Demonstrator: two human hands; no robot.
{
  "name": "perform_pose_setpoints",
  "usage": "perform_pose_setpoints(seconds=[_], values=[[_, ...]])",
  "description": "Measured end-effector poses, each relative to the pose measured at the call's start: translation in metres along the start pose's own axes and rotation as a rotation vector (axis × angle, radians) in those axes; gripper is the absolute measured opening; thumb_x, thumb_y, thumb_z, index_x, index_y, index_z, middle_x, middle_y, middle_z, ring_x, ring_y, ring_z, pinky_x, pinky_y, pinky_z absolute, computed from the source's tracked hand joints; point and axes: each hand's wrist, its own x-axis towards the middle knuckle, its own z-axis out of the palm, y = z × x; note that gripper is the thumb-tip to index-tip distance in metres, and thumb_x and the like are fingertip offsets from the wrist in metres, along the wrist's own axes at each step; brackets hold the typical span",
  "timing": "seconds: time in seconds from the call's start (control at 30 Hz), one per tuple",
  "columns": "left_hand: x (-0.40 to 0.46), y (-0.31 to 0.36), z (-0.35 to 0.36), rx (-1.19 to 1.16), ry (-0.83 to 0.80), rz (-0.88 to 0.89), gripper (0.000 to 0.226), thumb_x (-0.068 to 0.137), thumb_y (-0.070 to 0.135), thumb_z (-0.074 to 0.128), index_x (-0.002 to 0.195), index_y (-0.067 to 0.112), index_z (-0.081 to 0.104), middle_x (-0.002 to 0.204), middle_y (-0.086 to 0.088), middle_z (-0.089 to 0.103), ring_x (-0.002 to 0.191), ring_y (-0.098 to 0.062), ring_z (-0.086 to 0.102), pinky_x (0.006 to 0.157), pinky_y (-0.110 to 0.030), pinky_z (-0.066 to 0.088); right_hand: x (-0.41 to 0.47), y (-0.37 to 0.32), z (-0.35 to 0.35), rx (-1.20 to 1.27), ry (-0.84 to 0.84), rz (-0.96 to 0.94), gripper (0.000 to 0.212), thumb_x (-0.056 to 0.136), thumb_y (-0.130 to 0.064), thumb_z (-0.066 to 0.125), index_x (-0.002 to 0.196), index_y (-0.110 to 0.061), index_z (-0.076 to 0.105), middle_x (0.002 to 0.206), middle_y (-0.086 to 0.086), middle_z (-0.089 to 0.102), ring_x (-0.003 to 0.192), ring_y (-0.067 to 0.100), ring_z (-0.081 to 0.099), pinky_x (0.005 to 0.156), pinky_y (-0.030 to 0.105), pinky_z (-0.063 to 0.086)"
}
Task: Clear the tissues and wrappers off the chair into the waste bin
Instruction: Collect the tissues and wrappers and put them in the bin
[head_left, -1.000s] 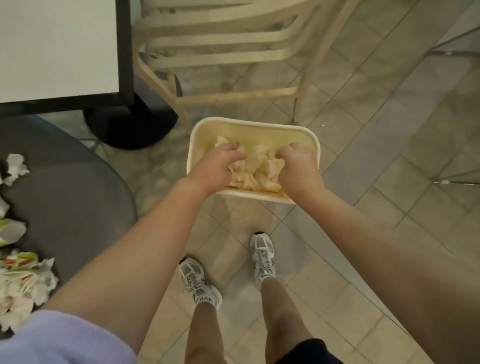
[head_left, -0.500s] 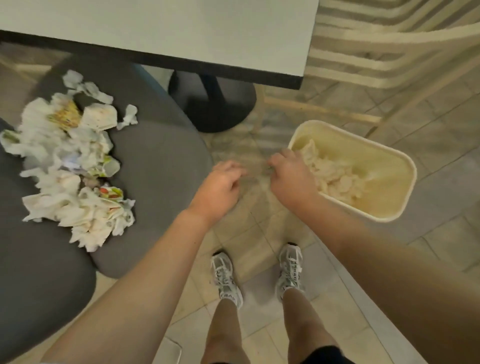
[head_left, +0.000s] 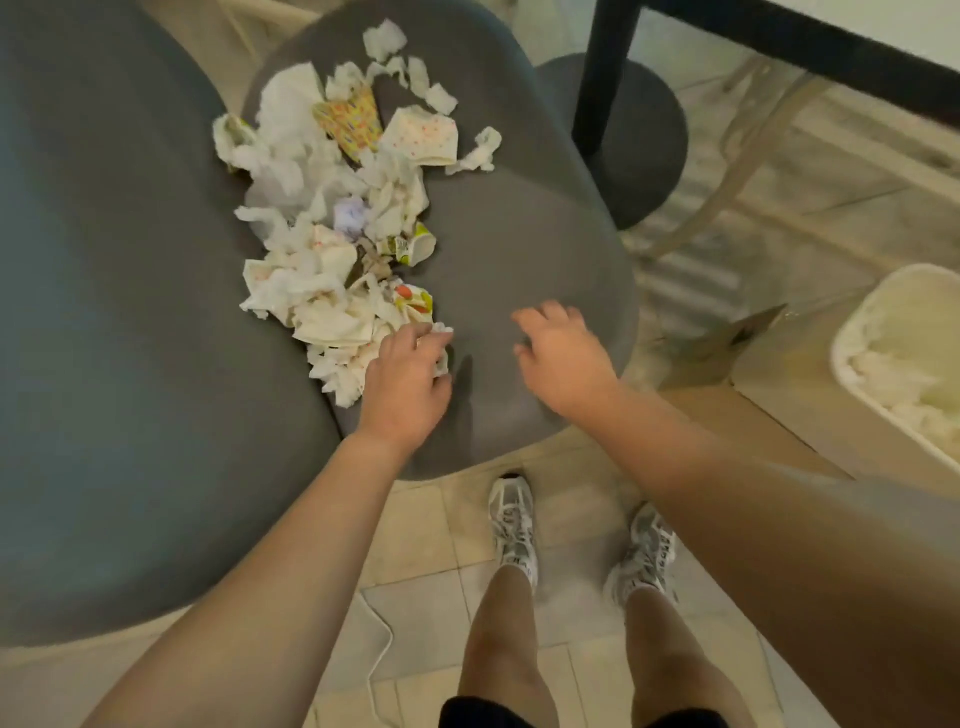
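No brand name or lettering can be read anywhere: the wrappers carry only printed patterns, too small and creased to make out as words.

The grey chair (head_left: 519, 234) holds a long heap of crumpled white tissues (head_left: 306, 291) running from the back of its seat toward the front edge. Mixed in are a yellow wrapper (head_left: 349, 120) with small coloured dots, a pale wrapper (head_left: 423, 136) with orange dots just beside it, a small cup-like wrapper (head_left: 413, 248) with green and yellow print, and another scrap (head_left: 413, 301) in red, yellow and green near the front of the heap. A few loose white bits (head_left: 480, 150) lie apart on the seat toward the back and right.

The left hand (head_left: 408, 374) is down on the near end of the heap, its fingers curled around a small white wad of tissue (head_left: 441, 338) that shows between thumb and fingers; the grip is partly closed on it. The right hand (head_left: 563, 353) hovers over bare seat fabric, well clear of the heap, with fingers loosely spread and bent, holding nothing.

The waste bin (head_left: 852, 332), cream-coloured, stands on the tiled floor at the right edge of view, with white tissues already inside. A dark table base (head_left: 639, 156) stands behind the chair. The person's two trainers (head_left: 514, 525) stand on the tiles below the seat.
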Motion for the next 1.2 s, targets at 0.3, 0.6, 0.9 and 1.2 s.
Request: perform_pose_setpoints(seconds=[0.3,0.6,0.9,1.2], values=[[0.007,-0.054,0.022,0.095,0.069,-0.184,0.083,0.069,0.055,0.071,0.138,0.026,0.035,0.147,-0.010,0.029,0.128,-0.032,0.031,0.096,-0.048,0.037,0.057,-0.064,0.042,0.005,-0.077,-0.191,0.049,0.093,-0.018,0.050,0.139,-0.017,0.035,0.135,0.014,0.041,0.122,0.035,0.038,0.097,0.048,0.042],[0.025,-0.067,0.027,0.071,0.039,-0.050,0.046,0.077,0.018,0.070,0.119,0.013,0.053,0.128,-0.009,0.046,0.104,-0.033,0.046,0.080,-0.047,0.047,0.075,-0.057,0.068,-0.072,-0.090,-0.258,0.029,0.086,0.003,0.045,0.112,-0.002,0.058,0.122,0.021,0.049,0.109,0.035,0.048,0.083,0.036,0.041],[0.029,-0.068,0.033,-0.030,-0.021,0.030,0.011,0.085,0.010,0.058,0.092,0.004,0.061,0.130,-0.004,0.055,0.105,-0.029,0.057,0.071,-0.035,0.046,0.064,-0.028,0.051,0.011,0.059,-0.147,0.038,0.081,0.013,0.042,0.111,0.000,0.061,0.116,0.022,0.054,0.106,0.038,0.050,0.083,0.041,0.047],[0.036,-0.054,0.024,0.000,-0.016,-0.037,0.031,0.087,0.013,0.057,0.118,0.017,0.057,0.108,-0.008,0.065,0.098,-0.032,0.059,0.073,-0.036,0.043,0.058,-0.020,0.042,-0.001,0.111,-0.128,0.034,0.080,0.010,0.047,0.109,0.001,0.061,0.117,0.022,0.054,0.108,0.038,0.049,0.084,0.044,0.049]])
